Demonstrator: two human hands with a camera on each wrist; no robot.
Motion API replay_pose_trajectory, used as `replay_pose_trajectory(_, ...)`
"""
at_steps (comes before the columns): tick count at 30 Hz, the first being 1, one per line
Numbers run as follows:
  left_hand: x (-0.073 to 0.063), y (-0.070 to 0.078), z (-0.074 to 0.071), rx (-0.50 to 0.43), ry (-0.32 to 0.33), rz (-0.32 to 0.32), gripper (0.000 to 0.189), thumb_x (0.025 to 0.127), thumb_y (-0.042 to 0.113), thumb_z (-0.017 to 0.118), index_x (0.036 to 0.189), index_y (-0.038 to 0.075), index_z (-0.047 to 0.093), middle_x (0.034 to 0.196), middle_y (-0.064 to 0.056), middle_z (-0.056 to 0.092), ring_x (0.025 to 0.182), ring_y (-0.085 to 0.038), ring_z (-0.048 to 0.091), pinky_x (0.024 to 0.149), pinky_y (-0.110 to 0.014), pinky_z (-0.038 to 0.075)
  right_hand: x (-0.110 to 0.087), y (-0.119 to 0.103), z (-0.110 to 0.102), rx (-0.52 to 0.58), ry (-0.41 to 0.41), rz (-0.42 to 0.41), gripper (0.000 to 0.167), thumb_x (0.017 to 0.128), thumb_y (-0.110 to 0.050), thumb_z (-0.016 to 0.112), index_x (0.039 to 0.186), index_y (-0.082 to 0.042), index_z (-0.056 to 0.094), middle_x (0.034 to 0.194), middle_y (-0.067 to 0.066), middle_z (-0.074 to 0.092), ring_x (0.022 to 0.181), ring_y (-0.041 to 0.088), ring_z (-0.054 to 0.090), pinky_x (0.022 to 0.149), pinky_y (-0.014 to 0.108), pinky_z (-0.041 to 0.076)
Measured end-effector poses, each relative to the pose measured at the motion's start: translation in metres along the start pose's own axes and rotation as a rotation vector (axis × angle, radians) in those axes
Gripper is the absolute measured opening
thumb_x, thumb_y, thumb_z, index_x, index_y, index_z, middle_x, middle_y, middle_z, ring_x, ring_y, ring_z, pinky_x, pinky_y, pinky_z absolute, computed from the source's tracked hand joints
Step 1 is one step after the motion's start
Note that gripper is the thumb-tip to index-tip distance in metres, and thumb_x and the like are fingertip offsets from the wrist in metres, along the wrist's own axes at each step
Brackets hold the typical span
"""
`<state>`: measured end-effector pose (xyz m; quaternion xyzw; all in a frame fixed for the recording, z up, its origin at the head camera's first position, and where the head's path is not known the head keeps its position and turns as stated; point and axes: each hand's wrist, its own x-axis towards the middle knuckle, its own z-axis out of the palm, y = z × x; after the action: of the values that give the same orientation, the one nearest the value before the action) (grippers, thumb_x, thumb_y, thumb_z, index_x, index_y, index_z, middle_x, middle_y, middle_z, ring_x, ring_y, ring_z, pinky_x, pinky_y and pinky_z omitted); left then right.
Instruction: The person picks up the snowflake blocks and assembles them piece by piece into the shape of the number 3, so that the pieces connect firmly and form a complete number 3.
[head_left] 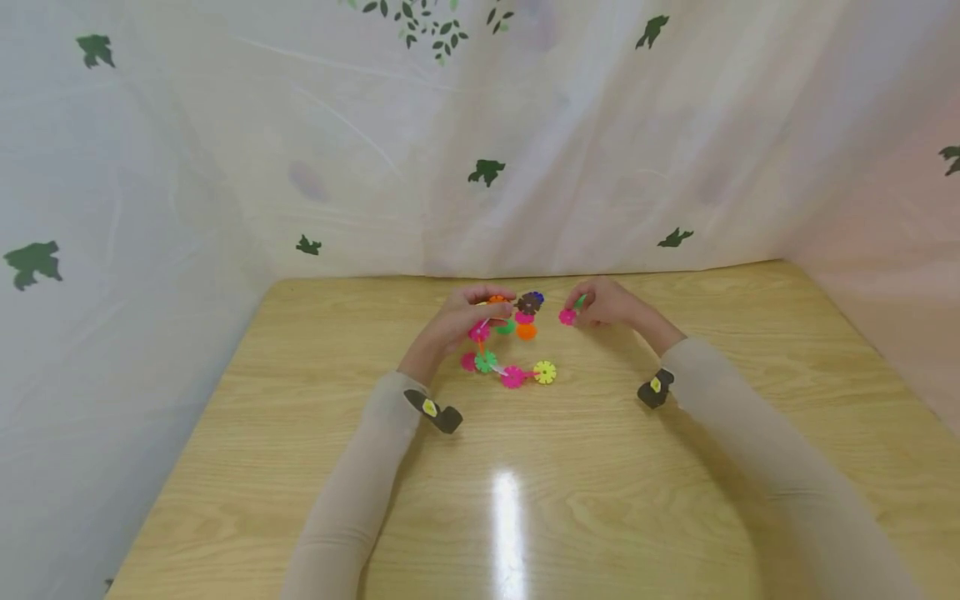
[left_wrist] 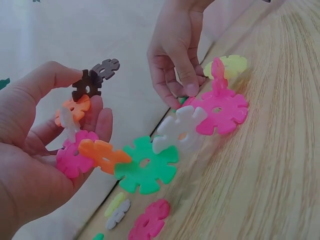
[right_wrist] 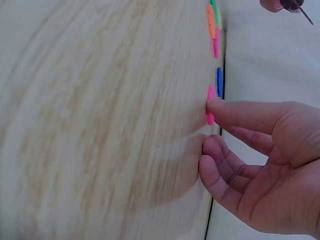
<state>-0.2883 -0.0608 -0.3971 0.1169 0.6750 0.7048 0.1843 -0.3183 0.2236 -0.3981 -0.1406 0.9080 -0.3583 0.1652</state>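
Observation:
A linked chain of colourful notched plastic discs hangs from my left hand [head_left: 463, 318]. In the left wrist view, the thumb touches a dark brown disc [left_wrist: 86, 86] at the upper end, and the fingers curl behind an orange disc [left_wrist: 76, 109]. From there the chain runs through a green disc [left_wrist: 146, 166], a white disc [left_wrist: 179, 129] and a pink disc [left_wrist: 225, 115] to a yellow disc [head_left: 545, 372]. My right hand [head_left: 606, 302] is low over the table's back part. Its thumb tip touches a loose pink disc [right_wrist: 210, 117] on the tabletop, the other fingers bent apart from it.
Loose discs lie between the hands near the back edge, among them a blue disc [right_wrist: 219, 82] and an orange disc [head_left: 527, 332]. A green disc [head_left: 581, 301] is partly hidden by the right hand. Behind the wooden table [head_left: 450, 500] hangs a pale curtain [head_left: 360, 150].

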Motion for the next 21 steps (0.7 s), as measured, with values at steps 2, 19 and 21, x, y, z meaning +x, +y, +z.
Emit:
replay_pose_trajectory(2, 0.001, -0.001, -0.001, 0.004, 0.005, 0.000, 0.030, 0.095, 0.001, 0.067, 0.123, -0.008, 0.066, 0.101, -0.001, 0.071, 0.097, -0.024, 0.070, 0.089, -0.032, 0.062, 0.001, 0.000, 0.000, 0.005, -0.022, -0.006, 0.024, 0.085, -0.001, 0.076, 0.107, 0.005, 0.069, 0.067, 0.001, 0.057, 0.059, 0.012, 0.051, 0.053, 0.024, 0.044)
replay_pose_trajectory(19, 0.003, -0.004, -0.004, -0.009, 0.036, -0.008, 0.030, 0.095, 0.001, 0.066, 0.124, -0.006, 0.065, 0.102, -0.002, 0.068, 0.110, -0.040, 0.066, 0.107, -0.050, 0.052, -0.008, -0.011, 0.012, 0.191, -0.011, -0.066, 0.024, 0.091, -0.004, 0.073, 0.111, 0.003, 0.063, 0.095, 0.009, 0.066, 0.081, 0.016, 0.059, 0.069, 0.027, 0.054)
replay_pose_trajectory(21, 0.003, -0.004, -0.004, -0.005, 0.035, -0.006, 0.031, 0.095, 0.002, 0.066, 0.125, -0.006, 0.064, 0.104, -0.002, 0.068, 0.103, -0.031, 0.069, 0.104, -0.045, 0.056, -0.009, -0.013, 0.014, 0.211, 0.029, -0.081, 0.027, 0.093, -0.008, 0.072, 0.117, 0.002, 0.065, 0.099, 0.009, 0.068, 0.087, 0.017, 0.060, 0.074, 0.027, 0.055)
